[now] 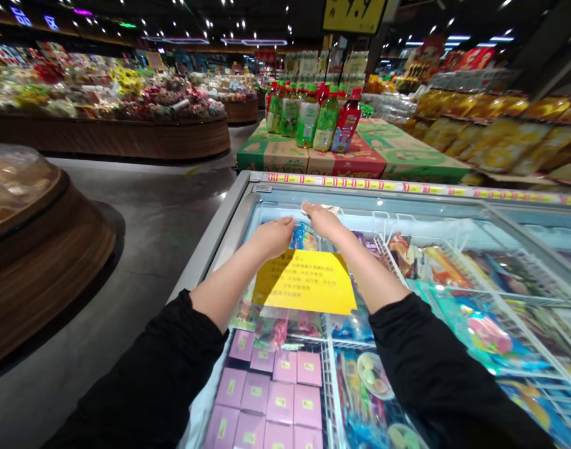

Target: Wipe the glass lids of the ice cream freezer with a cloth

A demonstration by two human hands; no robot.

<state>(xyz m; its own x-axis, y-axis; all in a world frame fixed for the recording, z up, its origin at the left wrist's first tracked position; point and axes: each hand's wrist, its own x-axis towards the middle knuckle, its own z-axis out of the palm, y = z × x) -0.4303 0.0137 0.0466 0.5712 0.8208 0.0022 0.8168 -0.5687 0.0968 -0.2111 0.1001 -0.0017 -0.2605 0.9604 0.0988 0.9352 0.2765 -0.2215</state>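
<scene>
Both my arms, in black sleeves, reach over the glass lid (285, 198) of a chest freezer. My right hand (323, 222) is closed on a crumpled white cloth (332, 209), near the freezer's far edge. To its left, my left hand (273, 237) is curled with its fingers together; its palm side is hidden. A yellow sign (308, 284) with printed text lies between my forearms. Below the glass, blue packages (307, 237) show between the two hands.
Inside the freezer are pink boxes (280, 402), wire dividers (331, 374) and bagged ice treats (488, 333). A price strip (374, 184) runs along the far rim. Drink bottles (308, 118) stand on cartons (276, 153) behind it. Wooden display bins (37, 249) are at the left.
</scene>
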